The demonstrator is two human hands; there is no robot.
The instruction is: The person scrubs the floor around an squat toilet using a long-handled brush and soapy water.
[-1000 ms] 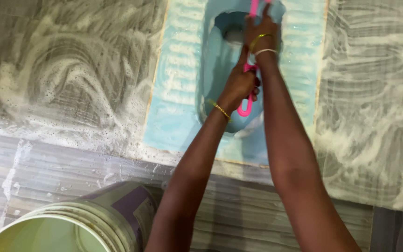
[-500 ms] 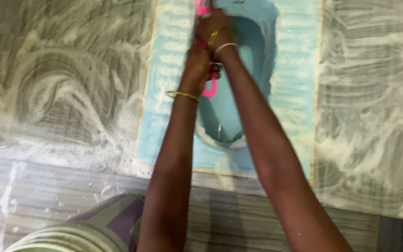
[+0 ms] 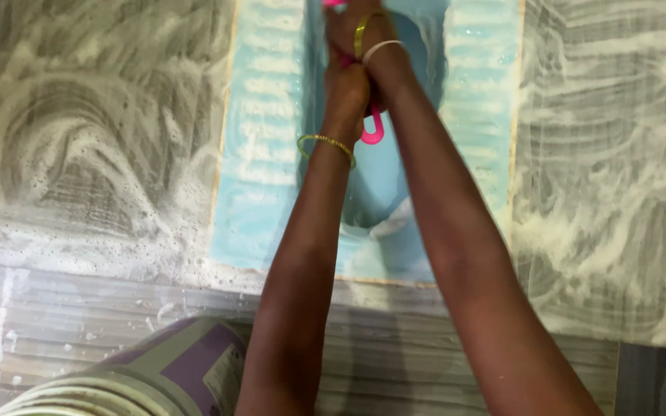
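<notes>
Soapy floor and a bucket

Grey tiled floor [image 3: 94, 131] streaked with white soap foam on both sides; a round plastic bucket [image 3: 156, 377] with purple and pale bands stands at the lower left on grey wood-grain tiles [image 3: 395, 339].

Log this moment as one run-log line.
left hand: grips pink plastic brush handle | right hand: grips it higher | over light-blue squat toilet pan | floor: soapy

Pink brush [image 3: 371, 132] head cut off at top; bucket [image 3: 156, 377] cropped below.
</notes>
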